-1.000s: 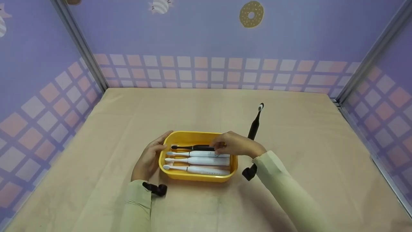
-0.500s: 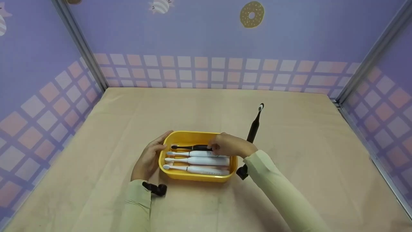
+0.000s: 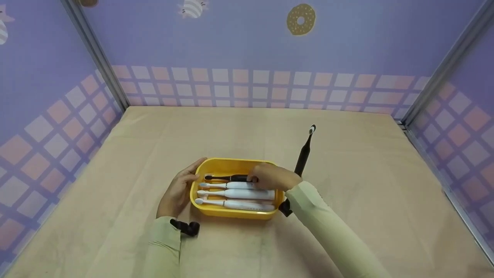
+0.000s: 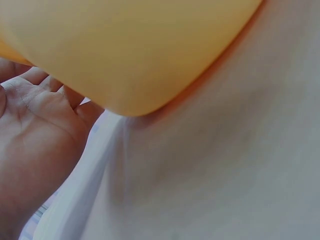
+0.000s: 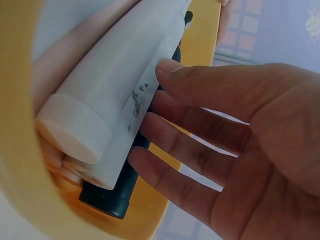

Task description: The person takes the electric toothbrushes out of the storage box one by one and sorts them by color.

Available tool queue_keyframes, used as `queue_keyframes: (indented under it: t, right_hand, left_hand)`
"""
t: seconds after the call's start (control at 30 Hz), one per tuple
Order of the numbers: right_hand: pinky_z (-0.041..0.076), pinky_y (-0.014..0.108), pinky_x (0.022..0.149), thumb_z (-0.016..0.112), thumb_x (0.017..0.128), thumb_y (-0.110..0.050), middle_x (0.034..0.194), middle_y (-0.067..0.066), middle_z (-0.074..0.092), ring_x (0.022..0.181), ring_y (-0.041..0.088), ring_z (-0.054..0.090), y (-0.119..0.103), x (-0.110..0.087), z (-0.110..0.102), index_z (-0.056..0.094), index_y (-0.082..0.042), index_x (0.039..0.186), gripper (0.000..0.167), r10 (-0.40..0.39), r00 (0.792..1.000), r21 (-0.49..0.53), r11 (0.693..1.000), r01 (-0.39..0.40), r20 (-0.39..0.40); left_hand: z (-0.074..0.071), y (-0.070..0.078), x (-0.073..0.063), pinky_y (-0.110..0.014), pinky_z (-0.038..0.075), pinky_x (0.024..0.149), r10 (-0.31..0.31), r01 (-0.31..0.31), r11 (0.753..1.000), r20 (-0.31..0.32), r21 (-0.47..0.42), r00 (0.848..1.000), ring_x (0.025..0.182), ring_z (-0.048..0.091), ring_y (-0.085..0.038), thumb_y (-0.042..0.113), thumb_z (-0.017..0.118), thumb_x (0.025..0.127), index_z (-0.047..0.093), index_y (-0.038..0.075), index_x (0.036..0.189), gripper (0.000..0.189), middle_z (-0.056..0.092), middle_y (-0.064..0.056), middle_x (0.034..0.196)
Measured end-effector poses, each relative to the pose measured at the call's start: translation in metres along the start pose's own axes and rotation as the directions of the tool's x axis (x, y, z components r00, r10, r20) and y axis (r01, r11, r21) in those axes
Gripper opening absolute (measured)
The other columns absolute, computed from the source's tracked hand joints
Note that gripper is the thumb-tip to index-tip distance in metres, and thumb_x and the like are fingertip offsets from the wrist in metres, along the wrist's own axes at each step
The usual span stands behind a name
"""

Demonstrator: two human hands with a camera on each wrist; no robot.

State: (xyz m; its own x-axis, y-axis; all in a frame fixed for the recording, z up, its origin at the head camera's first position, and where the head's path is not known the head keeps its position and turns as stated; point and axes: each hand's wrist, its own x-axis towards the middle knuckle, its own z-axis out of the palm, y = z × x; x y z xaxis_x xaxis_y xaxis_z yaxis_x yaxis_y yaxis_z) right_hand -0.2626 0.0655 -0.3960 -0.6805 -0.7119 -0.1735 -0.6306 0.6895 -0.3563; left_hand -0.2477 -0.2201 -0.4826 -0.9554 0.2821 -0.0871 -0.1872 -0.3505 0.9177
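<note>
A yellow plastic box (image 3: 235, 214) holds several electric toothbrushes side by side. At its back lies a black toothbrush (image 3: 237, 178), then a white toothbrush (image 3: 233, 185) with dark marks on its handle, and two more white toothbrushes nearer the front. My left hand (image 3: 179, 189) rests against the box's left end, fingers fairly straight along the outer wall. Over the right part of the box, my right hand (image 3: 274, 177) pinches the marked white toothbrush by its handle. The right wrist view shows the thumb (image 5: 172, 67) on one side, fingertips on the other, beside the black handle.
Another black electric toothbrush (image 3: 305, 152) lies on the beige-covered table (image 3: 173, 135), just behind the right wrist and outside the box. Patterned purple walls (image 3: 247, 42) stand at the back and both sides.
My right hand has slid slightly left and toward me, from the black toothbrush's end onto the white handle. The left hand and the box have stayed in place.
</note>
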Motion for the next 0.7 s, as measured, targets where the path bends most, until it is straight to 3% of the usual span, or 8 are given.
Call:
queue_keyframes:
  t: [0.27,0.5,0.7]
  right_hand:
    - [0.035,0.024,0.061,0.058,0.087,0.006,0.073,0.002,0.052,0.065,0.013,0.041,0.0003,0.0021,0.0028,0.07,-0.001,0.089,0.014,-0.078,0.997,-0.023,0.997,0.078,0.007]
    - [0.053,0.03,0.077,0.058,0.089,0.003,0.1,0.009,0.069,0.079,0.014,0.054,0.0025,0.0025,0.0039,0.073,-0.003,0.104,0.022,-0.031,0.999,0.003,1.0,0.031,0.01]
    - [0.054,0.036,0.088,0.058,0.091,-0.002,0.11,0.011,0.069,0.095,0.02,0.062,0.003,0.002,0.0037,0.071,-0.004,0.111,0.024,0.001,1.0,0.016,1.0,-0.002,0.031]
  left_hand:
    - [-0.0015,-0.0017,-0.0021,-0.029,0.032,0.114,0.007,-0.008,1.0,0.023,0.018,1.0,0.146,0.024,-0.016,0.003,0.035,0.099,0.028,0.014,0.153,0.056,0.02,0.001,0.16]
    - [-0.0007,0.0,-0.0017,-0.028,0.034,0.113,-0.008,0.008,1.0,0.007,0.01,1.0,0.145,0.027,-0.014,0.002,0.037,0.097,0.031,0.015,0.152,0.057,0.023,0.002,0.16]
    - [-0.0003,0.0005,-0.0008,-0.028,0.032,0.114,0.005,-0.005,1.0,0.017,-0.005,1.0,0.146,0.025,-0.016,0.0,0.035,0.097,0.029,0.013,0.153,0.058,0.021,0.0,0.161]
